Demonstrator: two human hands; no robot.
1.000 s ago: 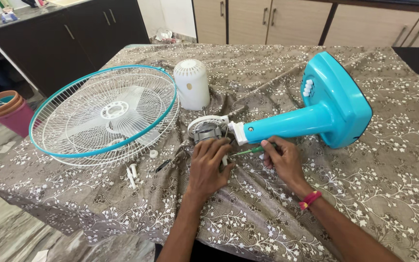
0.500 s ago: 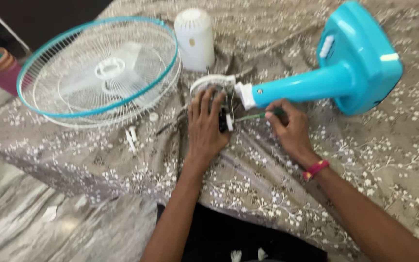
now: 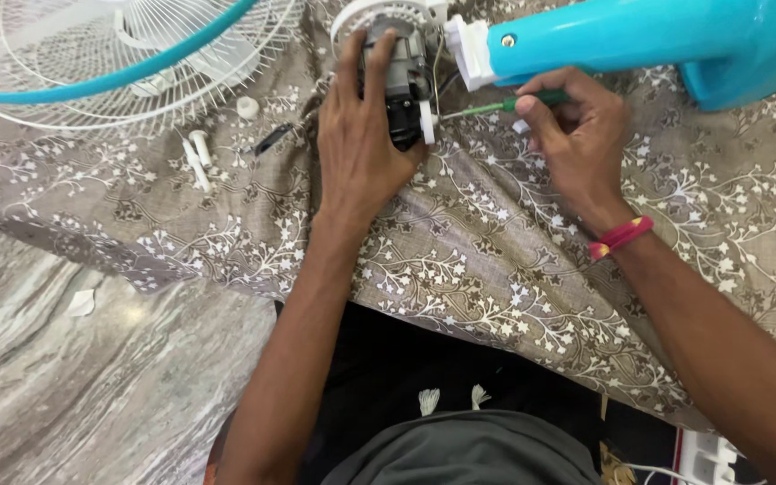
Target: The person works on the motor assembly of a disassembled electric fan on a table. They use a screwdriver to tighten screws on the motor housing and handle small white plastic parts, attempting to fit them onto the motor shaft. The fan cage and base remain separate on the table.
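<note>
Left hand [image 3: 361,135] clasps the fan motor [image 3: 401,85]; right hand [image 3: 577,135] pinches a green screwdriver [image 3: 487,108] (tip at motor).

We count one fan motor [image 3: 403,85] and, taking it as our landmark, everything else sits around it. Two hands: one left hand [image 3: 361,148] on it, one right hand [image 3: 577,135] beside it. One green-handled screwdriver [image 3: 496,105] meets it. One wire fan guard [image 3: 127,54] lies left of it, with two white pegs [image 3: 198,157] and one white cap [image 3: 247,107]. One turquoise fan stand [image 3: 639,40] extends right.
</note>
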